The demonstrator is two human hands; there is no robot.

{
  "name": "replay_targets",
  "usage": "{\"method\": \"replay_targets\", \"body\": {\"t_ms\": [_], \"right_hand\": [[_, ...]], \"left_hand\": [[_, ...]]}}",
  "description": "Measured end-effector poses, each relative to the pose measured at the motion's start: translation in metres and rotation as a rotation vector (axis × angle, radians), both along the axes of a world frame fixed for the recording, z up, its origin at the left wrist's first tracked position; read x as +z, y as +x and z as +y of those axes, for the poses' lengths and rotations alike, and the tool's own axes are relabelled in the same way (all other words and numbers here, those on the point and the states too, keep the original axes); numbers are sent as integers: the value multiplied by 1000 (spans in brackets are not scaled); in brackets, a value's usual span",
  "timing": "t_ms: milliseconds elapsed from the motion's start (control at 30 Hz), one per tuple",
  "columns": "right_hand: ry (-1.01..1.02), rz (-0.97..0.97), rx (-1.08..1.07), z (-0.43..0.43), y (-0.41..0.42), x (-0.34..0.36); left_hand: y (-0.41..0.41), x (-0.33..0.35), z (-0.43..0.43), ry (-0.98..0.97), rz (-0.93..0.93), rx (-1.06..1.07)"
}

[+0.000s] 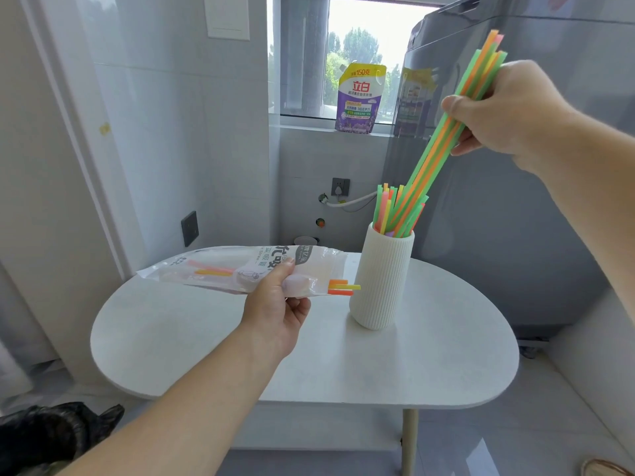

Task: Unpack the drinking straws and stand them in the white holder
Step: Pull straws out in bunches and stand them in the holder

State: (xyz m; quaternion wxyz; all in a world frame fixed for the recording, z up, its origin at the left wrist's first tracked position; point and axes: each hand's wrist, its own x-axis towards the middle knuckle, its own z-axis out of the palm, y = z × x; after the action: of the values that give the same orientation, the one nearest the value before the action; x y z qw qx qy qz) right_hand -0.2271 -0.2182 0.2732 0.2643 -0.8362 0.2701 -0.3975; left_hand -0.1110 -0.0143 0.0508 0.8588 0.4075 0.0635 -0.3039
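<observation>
Packet: clear straw packet (220,269), left of the white holder (381,280), held level above the table (206,338), mouth facing the holder.
Left hand: left hand (275,310), left of the holder, thumb above and fingers beneath, clamped on the packet's middle.
Protruding straws: three packet straws (343,287), tips at the holder's left wall; contact cannot be told.
Pouch: detergent pouch (359,101), behind and above the holder, on the sill.
Holder: ribbed, upright on the table.
Standing straws: mixed colours (386,207), inside the holder.
Bundle: green and orange bundle (443,139), lower ends in the holder's mouth, leaning up-right.
Right hand: right hand (505,111), above-right of the holder, fingers closed round the bundle.
</observation>
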Motion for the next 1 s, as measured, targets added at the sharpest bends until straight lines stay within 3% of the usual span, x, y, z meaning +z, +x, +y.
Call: {"method": "replay_targets", "body": {"t_ms": [467,1000], "right_hand": [[-22,-29,23,-5,1,-4],[44,84,70,-12,8,4]], "left_hand": [[-2,-2,-2,9,-18,-23],[-4,-2,-3,13,-19,-32]]}}
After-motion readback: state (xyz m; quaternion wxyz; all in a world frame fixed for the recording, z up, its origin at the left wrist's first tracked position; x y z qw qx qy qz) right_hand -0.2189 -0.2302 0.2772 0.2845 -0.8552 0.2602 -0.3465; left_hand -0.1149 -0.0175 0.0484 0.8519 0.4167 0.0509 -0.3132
